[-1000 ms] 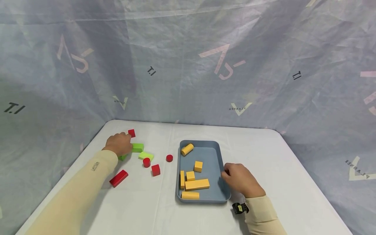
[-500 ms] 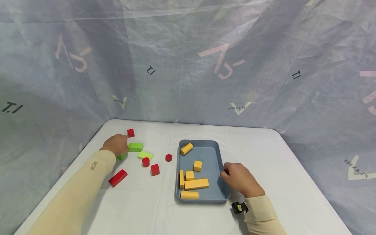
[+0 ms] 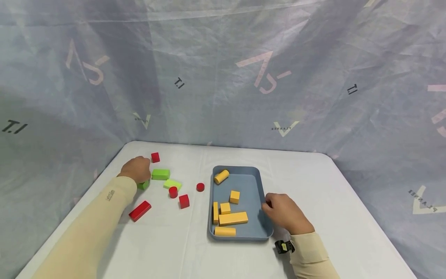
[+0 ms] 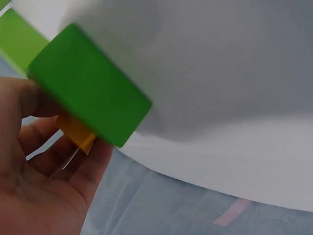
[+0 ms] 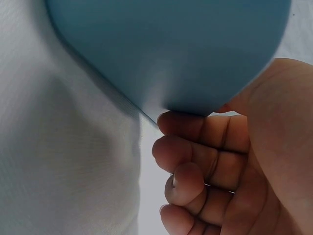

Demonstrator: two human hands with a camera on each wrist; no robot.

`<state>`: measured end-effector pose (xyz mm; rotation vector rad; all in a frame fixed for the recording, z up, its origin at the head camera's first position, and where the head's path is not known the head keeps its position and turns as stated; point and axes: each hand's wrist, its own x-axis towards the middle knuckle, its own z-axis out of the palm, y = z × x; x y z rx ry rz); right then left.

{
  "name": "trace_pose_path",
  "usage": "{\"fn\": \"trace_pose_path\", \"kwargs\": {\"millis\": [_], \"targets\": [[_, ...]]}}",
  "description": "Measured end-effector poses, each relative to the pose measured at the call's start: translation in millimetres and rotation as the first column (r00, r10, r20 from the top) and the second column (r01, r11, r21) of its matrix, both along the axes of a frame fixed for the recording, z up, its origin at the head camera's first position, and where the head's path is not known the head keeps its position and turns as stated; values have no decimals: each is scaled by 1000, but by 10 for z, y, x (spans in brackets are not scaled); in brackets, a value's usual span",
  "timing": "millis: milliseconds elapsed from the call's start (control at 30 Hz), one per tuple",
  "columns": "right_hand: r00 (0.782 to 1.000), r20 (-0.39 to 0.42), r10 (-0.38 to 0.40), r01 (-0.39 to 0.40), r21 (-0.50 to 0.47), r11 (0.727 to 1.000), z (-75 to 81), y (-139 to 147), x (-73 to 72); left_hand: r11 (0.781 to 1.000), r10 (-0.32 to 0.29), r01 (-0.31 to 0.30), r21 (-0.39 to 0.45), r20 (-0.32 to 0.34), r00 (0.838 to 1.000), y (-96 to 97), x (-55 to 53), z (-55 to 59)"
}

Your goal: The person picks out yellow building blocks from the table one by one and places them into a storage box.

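At the far left of the table, my left hand [image 3: 135,170] pinches a yellow block [image 4: 76,133] between thumb and fingers. The head view hides this block behind the hand. A dark green block [image 4: 90,85] stands right beside the fingers, covering part of the yellow one. Beyond it is a lighter green block [image 4: 22,39]. My right hand [image 3: 286,212] grips the right wall of a blue-grey tray [image 3: 265,217], thumb on the inner side and fingers curled outside. In the tray lie several yellow pieces, among them a long block [image 3: 233,218], a cube [image 3: 235,197] and a cylinder [image 3: 221,176].
Red pieces are spread over the left of the white table [image 3: 167,248]: a long block [image 3: 140,211], a near cube [image 3: 184,201], a far cube [image 3: 155,157], a cylinder [image 3: 173,192] and a disc [image 3: 200,187]. A flat lime block [image 3: 172,184] lies among them. A grey curtain [image 3: 223,77] hangs behind.
My left hand has shifted slightly left, away from the farther green block, showing more of that block. The right hand stays on the tray wall, and the tray's pieces lie as before.
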<state>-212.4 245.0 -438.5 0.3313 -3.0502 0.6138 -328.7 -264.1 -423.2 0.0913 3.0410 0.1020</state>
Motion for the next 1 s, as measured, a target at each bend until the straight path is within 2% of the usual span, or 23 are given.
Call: {"fn": "trace_pose_path", "kwargs": {"millis": [300, 400, 600, 767, 867, 1000], "targets": [[1000, 14, -5, 5, -11, 1000, -3, 2, -1, 1000, -24, 23, -18, -58, 998, 128, -46, 161], [1000, 16, -7, 8, -17, 1000, -6, -7, -3, 998, -63, 61, -30, -86, 994, 228, -34, 223], [1000, 17, -4, 5, -20, 1000, -8, -7, -3, 984, -173, 162, -77, -157, 972, 476, 25, 338], [1000, 25, -4, 4, -22, 1000, -2, -1, -5, 970, -236, 219, -102, -209, 949, 656, 30, 363], [1000, 28, -4, 5, -27, 1000, -2, -1, -8, 964, -262, 245, -101, -222, 939, 747, 57, 389], [1000, 28, -4, 5, -28, 1000, 0, -4, -13, 962, -273, 264, -71, -224, 935, 865, 95, 432]]}}
